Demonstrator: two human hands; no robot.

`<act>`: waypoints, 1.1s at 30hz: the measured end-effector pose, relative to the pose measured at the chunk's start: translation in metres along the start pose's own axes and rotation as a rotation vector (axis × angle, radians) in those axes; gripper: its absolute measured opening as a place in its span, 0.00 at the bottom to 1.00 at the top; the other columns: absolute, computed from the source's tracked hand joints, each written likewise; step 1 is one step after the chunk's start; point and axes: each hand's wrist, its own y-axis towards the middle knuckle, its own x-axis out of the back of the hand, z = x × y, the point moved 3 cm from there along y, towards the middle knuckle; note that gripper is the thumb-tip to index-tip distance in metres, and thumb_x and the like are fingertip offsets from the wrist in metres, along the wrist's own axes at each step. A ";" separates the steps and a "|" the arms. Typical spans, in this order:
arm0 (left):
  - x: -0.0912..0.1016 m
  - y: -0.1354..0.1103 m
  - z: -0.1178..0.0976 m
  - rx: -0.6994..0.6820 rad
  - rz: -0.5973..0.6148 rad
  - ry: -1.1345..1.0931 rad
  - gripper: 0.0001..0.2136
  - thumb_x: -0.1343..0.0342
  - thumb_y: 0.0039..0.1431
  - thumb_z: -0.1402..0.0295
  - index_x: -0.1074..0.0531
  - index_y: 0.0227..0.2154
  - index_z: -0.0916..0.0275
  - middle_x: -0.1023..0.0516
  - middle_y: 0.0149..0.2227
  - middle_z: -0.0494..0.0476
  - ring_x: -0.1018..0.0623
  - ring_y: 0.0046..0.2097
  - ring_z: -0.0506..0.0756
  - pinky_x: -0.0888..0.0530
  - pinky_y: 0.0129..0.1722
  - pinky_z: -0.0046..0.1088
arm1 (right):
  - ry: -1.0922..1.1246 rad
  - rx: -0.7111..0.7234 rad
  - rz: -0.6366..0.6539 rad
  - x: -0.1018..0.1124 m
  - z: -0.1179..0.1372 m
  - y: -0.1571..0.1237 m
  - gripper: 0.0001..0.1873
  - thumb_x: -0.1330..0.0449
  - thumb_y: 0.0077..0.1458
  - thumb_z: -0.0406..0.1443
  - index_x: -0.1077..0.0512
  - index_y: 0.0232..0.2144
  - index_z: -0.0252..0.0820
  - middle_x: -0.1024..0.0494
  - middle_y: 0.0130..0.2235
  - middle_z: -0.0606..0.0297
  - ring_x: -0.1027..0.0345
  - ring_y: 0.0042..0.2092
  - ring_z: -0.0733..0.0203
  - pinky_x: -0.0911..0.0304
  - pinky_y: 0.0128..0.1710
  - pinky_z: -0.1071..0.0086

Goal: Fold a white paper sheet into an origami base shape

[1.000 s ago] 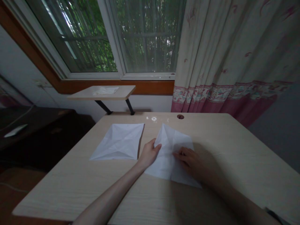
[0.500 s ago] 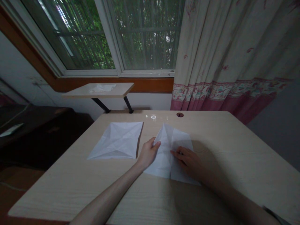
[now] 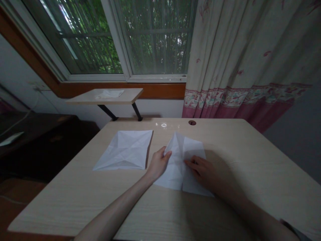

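Note:
A creased white sheet of paper (image 3: pixel 175 174) lies on the desk in front of me, with a fold line running up its middle and a pointed far corner. My left hand (image 3: pixel 159 163) grips its left edge, thumb on top and fingers underneath. On the right half, my right hand (image 3: pixel 200 169) is closed, its fingertips at the flap edge beside the middle crease; part of its grip is hidden. Left of this sheet, a second white paper (image 3: pixel 130 147) lies by itself, marked with diagonal creases and folded edges.
The pale wooden desk (image 3: pixel 140 214) has a round cable hole (image 3: pixel 192 123) near its back edge. A small raised shelf (image 3: pixel 87 97) on black legs stands at the back left with crumpled white paper (image 3: pixel 112 93) on it. Behind are a window and a curtain (image 3: pixel 225 67).
My right fingertips have shifted very slightly to the right along the paper. My left hand and both papers look the same.

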 end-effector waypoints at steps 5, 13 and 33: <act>-0.001 0.001 0.002 -0.010 0.014 0.006 0.16 0.48 0.61 0.58 0.24 0.40 0.65 0.18 0.36 0.59 0.22 0.36 0.59 0.28 0.35 0.30 | -0.045 0.045 -0.006 0.002 0.001 0.001 0.23 0.50 0.59 0.26 0.25 0.51 0.44 0.23 0.39 0.57 0.28 0.38 0.57 0.31 0.37 0.64; 0.000 0.001 0.000 -0.026 0.016 0.012 0.15 0.48 0.61 0.57 0.24 0.38 0.64 0.18 0.35 0.58 0.22 0.37 0.59 0.28 0.36 0.30 | -0.066 0.030 0.005 0.000 0.002 0.002 0.22 0.47 0.58 0.26 0.26 0.53 0.42 0.23 0.39 0.57 0.28 0.38 0.55 0.32 0.38 0.63; 0.004 0.006 0.005 -0.082 -0.065 -0.084 0.14 0.46 0.62 0.58 0.24 0.40 0.64 0.19 0.38 0.58 0.22 0.40 0.59 0.28 0.40 0.30 | 0.223 -0.519 -0.386 0.004 -0.098 -0.001 0.22 0.48 0.62 0.49 0.22 0.32 0.40 0.25 0.39 0.49 0.34 0.45 0.44 0.39 0.49 0.47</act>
